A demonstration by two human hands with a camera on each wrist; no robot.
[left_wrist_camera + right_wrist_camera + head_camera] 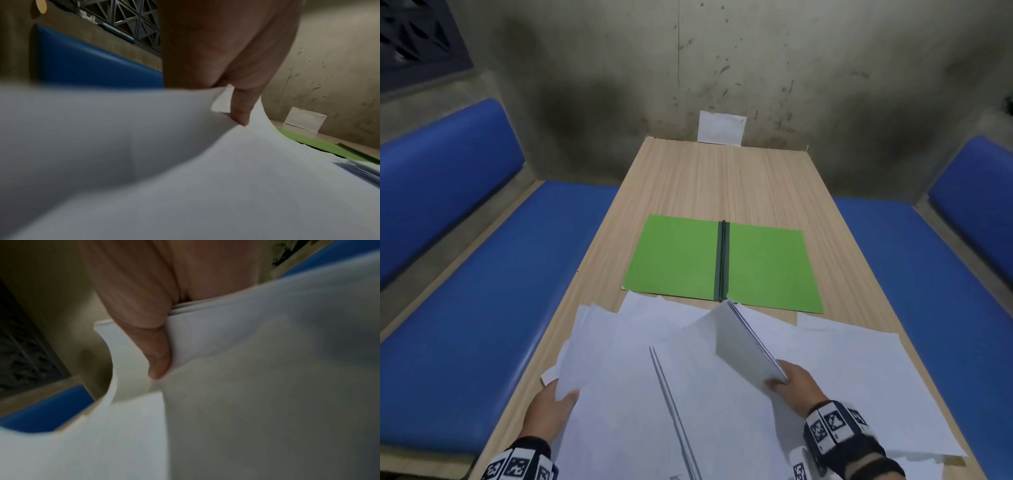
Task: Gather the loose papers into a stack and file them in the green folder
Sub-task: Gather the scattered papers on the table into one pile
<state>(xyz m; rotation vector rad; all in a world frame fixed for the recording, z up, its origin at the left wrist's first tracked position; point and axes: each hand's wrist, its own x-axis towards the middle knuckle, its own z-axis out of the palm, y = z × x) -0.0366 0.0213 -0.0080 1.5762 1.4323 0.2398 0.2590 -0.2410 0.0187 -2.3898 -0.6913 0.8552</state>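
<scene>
presently right hand (pixel 796 385) pinches a gathered stack (pixel 748 346), left hand (pixel 553 406) grips loose papers (pixel 619 377); green folder (pixel 767 267) lies open, apparently ready for filing.

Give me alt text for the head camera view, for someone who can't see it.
Two hands gather white papers on a wooden table: the right hand holds a small stack tilted up, the left hand grips a loose sheet. Beyond lies an open green folder, blue benches either side.
</scene>
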